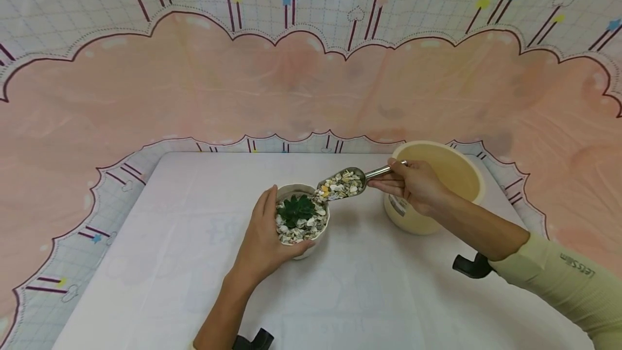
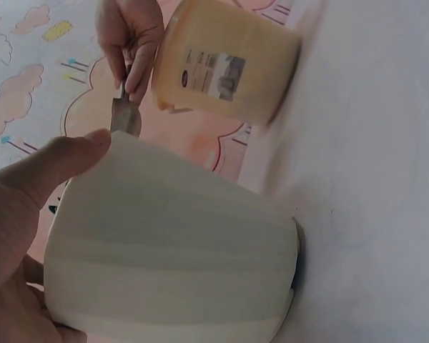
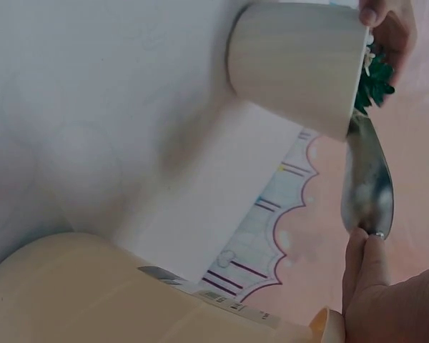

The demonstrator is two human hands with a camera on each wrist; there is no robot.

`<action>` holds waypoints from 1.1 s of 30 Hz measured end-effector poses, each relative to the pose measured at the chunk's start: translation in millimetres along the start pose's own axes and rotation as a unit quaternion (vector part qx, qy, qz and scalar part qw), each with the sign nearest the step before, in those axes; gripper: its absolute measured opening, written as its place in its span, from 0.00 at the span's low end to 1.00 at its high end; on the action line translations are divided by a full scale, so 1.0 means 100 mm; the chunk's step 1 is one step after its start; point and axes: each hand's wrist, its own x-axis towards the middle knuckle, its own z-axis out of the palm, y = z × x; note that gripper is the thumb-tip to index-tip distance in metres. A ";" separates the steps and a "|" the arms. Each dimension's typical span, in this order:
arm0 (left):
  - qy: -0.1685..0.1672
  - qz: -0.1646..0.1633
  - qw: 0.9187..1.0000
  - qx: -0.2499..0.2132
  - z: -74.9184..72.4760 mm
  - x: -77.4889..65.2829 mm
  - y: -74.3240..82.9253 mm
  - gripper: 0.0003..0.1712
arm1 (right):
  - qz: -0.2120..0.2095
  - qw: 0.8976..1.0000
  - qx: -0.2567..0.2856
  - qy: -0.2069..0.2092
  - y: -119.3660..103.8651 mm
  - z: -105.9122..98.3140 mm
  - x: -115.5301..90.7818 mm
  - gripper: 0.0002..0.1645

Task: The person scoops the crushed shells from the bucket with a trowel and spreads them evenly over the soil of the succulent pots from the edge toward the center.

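A white plant pot (image 1: pixel 318 242) holds a dark green succulent (image 1: pixel 296 209) set among pale pebbles (image 1: pixel 303 231). My left hand (image 1: pixel 269 236) grips the pot by its rim, with the thumb on the near side and the fingers on the far left. In my right hand (image 1: pixel 418 182) is the handle of a metal scoop (image 1: pixel 362 174), loaded with mixed white and yellow pebbles (image 1: pixel 342 185). The scoop's tip lies at the pot's right rim. From the right wrist view, the scoop (image 3: pixel 368 179) shows its underside, and its tip meets the pot's edge.
A cream-yellow bucket (image 1: pixel 396 215) with a label stands behind and below my right hand, near the table's back right. The white table (image 1: pixel 194 220) meets a patterned backdrop cloth (image 1: pixel 291 91) at its far edge. Black wrist straps (image 1: pixel 471 266) hang at both forearms.
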 end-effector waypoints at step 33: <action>-0.027 -0.029 0.999 -0.027 -0.06 0.03 0.02 0.76 | -0.003 1.000 -0.007 -0.002 -0.05 -0.02 0.03 0.20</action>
